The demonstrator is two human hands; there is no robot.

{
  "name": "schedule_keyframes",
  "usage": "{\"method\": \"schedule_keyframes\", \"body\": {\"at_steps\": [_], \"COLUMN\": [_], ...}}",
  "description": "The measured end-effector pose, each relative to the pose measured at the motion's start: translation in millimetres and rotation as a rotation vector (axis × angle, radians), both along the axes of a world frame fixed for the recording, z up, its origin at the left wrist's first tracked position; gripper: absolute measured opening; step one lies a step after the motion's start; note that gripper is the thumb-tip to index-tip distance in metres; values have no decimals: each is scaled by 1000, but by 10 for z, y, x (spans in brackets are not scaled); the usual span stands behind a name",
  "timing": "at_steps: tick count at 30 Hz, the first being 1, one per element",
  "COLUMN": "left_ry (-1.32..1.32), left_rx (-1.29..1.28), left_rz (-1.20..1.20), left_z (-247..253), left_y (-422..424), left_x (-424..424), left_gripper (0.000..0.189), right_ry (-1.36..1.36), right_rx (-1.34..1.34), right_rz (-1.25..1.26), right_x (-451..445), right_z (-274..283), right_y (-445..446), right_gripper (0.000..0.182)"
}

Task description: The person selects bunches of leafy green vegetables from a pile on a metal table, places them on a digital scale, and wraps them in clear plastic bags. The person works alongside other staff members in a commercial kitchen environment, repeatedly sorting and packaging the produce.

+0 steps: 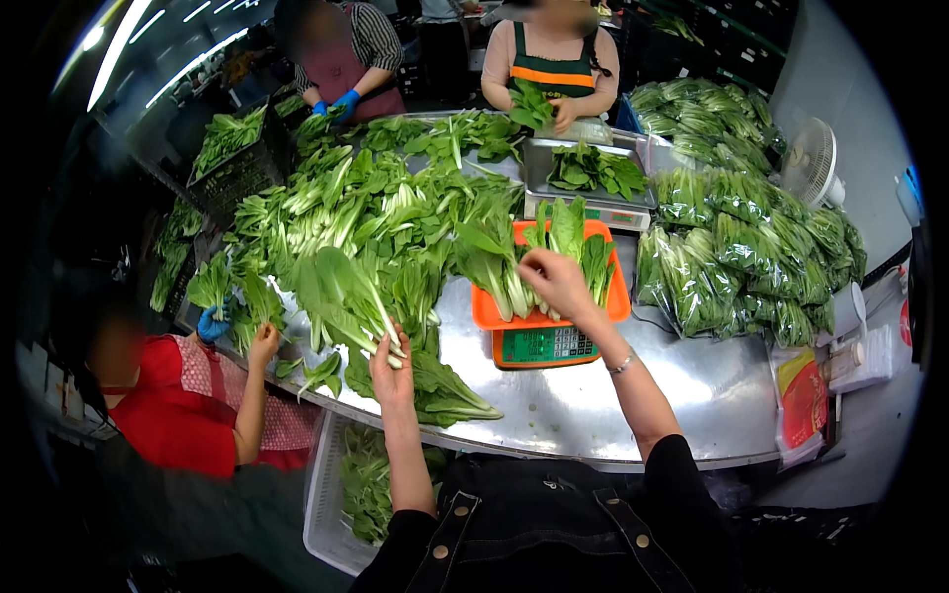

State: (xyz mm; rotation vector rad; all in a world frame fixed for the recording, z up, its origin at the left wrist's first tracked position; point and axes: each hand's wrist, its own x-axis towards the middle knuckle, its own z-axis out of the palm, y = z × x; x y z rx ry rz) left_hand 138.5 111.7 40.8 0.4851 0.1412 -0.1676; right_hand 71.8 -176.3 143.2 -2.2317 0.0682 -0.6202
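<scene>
My left hand is closed round the white stems of a small bunch of leafy greens, leaves pointing up and left. My right hand is over an orange tray on a digital scale, its fingers bent beside the stems of greens lying there. Whether those fingers grip a stem cannot be made out. A big heap of loose greens spreads over the steel table left of the tray. More large leaves rest near the front edge, just right of my left hand.
Bagged greens are piled at the right, near a white fan. A second scale bears greens behind the tray. Co-workers stand across the table and at the left. A white crate of greens sits below the front edge.
</scene>
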Motion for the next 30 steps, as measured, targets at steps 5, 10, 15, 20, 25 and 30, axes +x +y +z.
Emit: {"method": "schedule_keyframes", "body": {"at_steps": [5, 10, 15, 20, 25, 30], "left_ry": [-42, -204, -400, -450, -325, -247], "left_rx": [95, 191, 261, 259, 221, 243], "left_rz": [-176, -360, -446, -411, -379, -347], "left_z": [261, 651, 712, 808, 958, 651], "left_y": [-203, -630, -990, -1209, -1280, -1249], "left_x": [-154, -360, -405, -405, -333, -253], "left_gripper": [37, 37, 32, 30, 31, 21], "right_ry": [44, 116, 173, 65, 39, 183], "right_rx": [139, 242, 231, 665, 201, -164], "right_rz": [-82, 65, 186, 126, -278, -387], "right_x": [-336, -397, -312, -307, -307, -252], "right_z": [169, 295, 245, 244, 128, -196], "right_y": [-34, 231, 456, 421, 34, -218], "right_gripper": [18, 19, 22, 21, 22, 27]}}
